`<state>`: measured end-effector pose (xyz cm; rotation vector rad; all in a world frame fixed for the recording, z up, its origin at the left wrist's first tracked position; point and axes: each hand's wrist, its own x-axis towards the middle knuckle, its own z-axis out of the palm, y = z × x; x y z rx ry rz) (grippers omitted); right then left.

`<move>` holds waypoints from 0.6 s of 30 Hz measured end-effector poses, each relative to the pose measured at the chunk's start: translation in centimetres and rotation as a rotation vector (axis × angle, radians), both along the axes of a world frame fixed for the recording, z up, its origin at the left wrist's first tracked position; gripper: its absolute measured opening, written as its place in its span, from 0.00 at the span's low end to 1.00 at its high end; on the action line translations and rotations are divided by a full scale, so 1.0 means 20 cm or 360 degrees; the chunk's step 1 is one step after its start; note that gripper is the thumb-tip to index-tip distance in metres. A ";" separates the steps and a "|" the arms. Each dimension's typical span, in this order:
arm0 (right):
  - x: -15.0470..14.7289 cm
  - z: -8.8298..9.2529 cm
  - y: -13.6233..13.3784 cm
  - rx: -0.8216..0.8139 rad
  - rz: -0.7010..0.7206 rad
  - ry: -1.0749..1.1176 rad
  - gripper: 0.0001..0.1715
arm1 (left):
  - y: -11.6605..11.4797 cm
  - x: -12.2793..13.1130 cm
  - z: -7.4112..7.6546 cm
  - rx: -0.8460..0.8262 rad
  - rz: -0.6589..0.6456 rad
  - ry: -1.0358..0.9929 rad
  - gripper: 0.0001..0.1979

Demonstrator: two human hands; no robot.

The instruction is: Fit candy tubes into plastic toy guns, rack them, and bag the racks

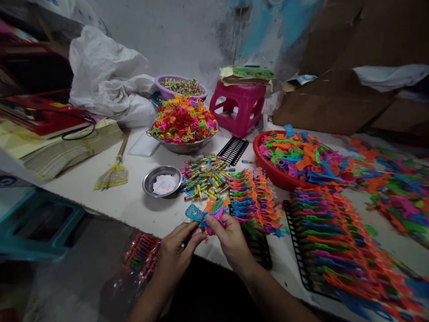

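Note:
Above the table's front edge, my two hands hold a small bunch of coloured plastic pieces point(211, 214), one with a blue lattice head, others orange and pink. My right hand point(234, 243) pinches the bunch between thumb and fingers. My left hand point(177, 250) has its fingers closed at the lower left of the same bunch; its exact grip is partly hidden. Just beyond lies a heap of small tubes with coloured ends point(209, 174). Right of it, rows of similar plastic pieces point(251, 197) stand on a black slotted rack point(261, 250).
A steel bowl point(145, 183) holds paper slips. Behind are a heaped basin of small plastic parts point(184, 120) and a pink stool point(237, 103). At right, a red basin point(264, 167) and another filled rack point(295, 250). A yellow-bristled brush point(112, 174) lies left.

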<state>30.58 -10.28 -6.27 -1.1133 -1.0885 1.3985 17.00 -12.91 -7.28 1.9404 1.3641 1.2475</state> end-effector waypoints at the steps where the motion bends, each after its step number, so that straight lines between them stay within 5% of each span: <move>1: 0.00 0.00 0.00 -0.0004 0.0014 -0.0036 0.17 | -0.01 0.00 0.00 0.0052 0.0029 0.0017 0.10; 7: 0.02 0.01 0.01 0.0041 0.0204 -0.0227 0.19 | -0.06 0.06 -0.08 0.0346 0.0249 0.0041 0.11; 12: 0.02 0.00 -0.04 0.0006 0.0164 -0.0387 0.18 | -0.06 0.07 -0.09 -0.0048 0.0330 -0.0127 0.07; 18: 0.16 0.06 -0.23 0.0537 0.0255 -0.0822 0.13 | -0.03 -0.05 -0.02 -0.1025 -0.0432 -0.0364 0.11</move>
